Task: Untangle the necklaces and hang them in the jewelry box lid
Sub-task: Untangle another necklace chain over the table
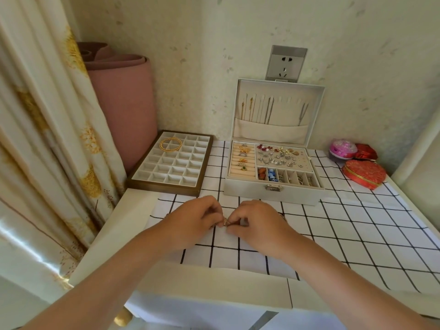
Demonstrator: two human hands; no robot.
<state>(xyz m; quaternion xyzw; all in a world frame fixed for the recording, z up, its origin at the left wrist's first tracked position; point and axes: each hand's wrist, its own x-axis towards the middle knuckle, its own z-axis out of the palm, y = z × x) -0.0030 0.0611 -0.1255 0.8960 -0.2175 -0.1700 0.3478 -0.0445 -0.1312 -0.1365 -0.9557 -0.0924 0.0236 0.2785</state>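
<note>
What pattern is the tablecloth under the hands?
The tablecloth is white with a thin black grid; the head view shows it.

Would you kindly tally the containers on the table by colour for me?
White jewelry box: 1
Brown-framed tray: 1
Red gift boxes: 2
Pink gift box: 1
Total: 5

view: head-worn, wide | faces: forward and down at table (119, 225) | range: near
</note>
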